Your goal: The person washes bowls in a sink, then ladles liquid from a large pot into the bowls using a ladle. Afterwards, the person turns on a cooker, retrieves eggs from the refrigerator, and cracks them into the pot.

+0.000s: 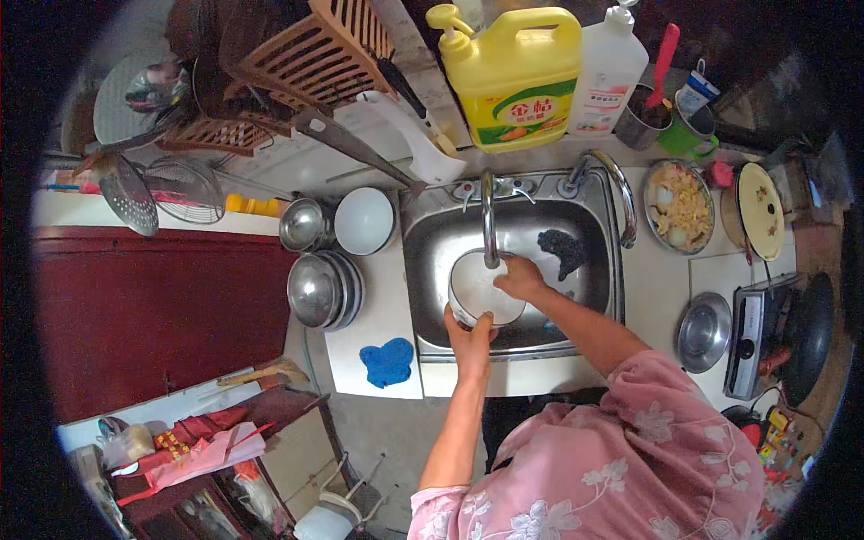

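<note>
A large white bowl (472,283) is held inside the stainless steel sink (432,236), below the chrome faucet (489,216). My left hand (470,337) grips its near rim, thumb on the inside and fingers against the outer wall. Over the bowl's right side reaches my right hand (520,278), its fingers bent at the inner wall and far rim. Part of that hand is hidden, so I cannot tell whether it holds a cloth. A dark scouring pad (562,251) lies in the sink to the right of the bowl.
Left of the sink stand stacked metal bowls (314,290), a white bowl (364,221) and a blue cloth (386,362). A yellow detergent jug (516,81) and a white pump bottle (607,74) stand behind. To the right are a plate of food (678,206), a metal basin (704,331) and a stove (748,347).
</note>
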`<action>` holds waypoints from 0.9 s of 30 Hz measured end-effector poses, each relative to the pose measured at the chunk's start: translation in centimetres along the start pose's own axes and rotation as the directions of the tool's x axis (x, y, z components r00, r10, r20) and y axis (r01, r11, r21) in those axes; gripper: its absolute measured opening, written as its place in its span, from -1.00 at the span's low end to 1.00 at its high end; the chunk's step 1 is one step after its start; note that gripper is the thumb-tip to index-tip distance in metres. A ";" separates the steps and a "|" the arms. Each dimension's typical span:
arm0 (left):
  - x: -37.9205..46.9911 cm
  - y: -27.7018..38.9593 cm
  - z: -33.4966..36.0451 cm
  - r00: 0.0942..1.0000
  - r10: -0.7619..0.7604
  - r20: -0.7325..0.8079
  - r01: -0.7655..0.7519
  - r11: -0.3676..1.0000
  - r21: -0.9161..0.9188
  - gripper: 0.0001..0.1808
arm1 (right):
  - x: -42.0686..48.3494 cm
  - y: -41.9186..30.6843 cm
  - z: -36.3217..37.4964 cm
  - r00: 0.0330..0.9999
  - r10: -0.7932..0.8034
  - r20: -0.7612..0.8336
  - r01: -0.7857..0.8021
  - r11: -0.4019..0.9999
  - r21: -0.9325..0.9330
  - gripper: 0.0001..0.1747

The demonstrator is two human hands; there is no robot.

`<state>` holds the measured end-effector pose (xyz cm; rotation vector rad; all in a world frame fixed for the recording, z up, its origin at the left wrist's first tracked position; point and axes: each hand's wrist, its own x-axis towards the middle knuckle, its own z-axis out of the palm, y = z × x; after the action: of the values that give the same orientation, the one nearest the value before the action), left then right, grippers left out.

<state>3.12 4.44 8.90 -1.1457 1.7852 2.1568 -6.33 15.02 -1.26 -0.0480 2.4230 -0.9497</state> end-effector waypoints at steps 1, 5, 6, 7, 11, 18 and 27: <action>0.0 -0.1 0.2 1.000 -0.003 -0.003 0.003 1.000 0.006 -0.22 | 0.1 0.5 0.6 0.998 -0.001 -0.060 0.001 1.000 0.002 -0.48; -0.1 -0.1 0.1 1.000 0.009 -0.008 -0.009 1.000 -0.013 -0.22 | -1.1 -1.7 -0.9 0.995 0.032 -0.099 -0.029 0.999 0.028 -0.52; -0.2 0.1 0.3 1.000 0.009 -0.005 -0.009 1.000 -0.013 -0.22 | -1.3 -1.9 -1.4 0.994 0.034 -0.101 -0.031 0.999 0.028 -0.52; -0.3 0.3 0.5 1.000 0.004 -0.002 -0.004 1.000 -0.011 -0.21 | -1.4 -2.0 -1.8 0.995 0.033 -0.090 -0.032 0.999 0.019 -0.52; 0.2 0.3 0.7 1.000 -0.016 0.018 0.016 0.999 -0.028 -0.18 | -1.4 -1.3 -1.6 0.979 -0.019 -0.204 0.030 0.998 0.052 -0.54; 0.1 0.1 0.9 1.000 0.005 0.019 -0.006 1.000 0.027 -0.16 | -1.6 -2.1 -2.7 0.995 0.066 -0.070 -0.065 0.998 0.022 -0.59; -0.6 0.5 1.2 1.000 -0.002 0.002 0.002 0.999 0.039 -0.15 | -2.0 -2.1 -3.0 0.998 0.057 -0.027 -0.056 0.998 0.027 -0.51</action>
<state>2.71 5.61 9.73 -1.1353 1.8166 2.1111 -6.40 15.75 2.84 0.0433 2.4238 -0.9632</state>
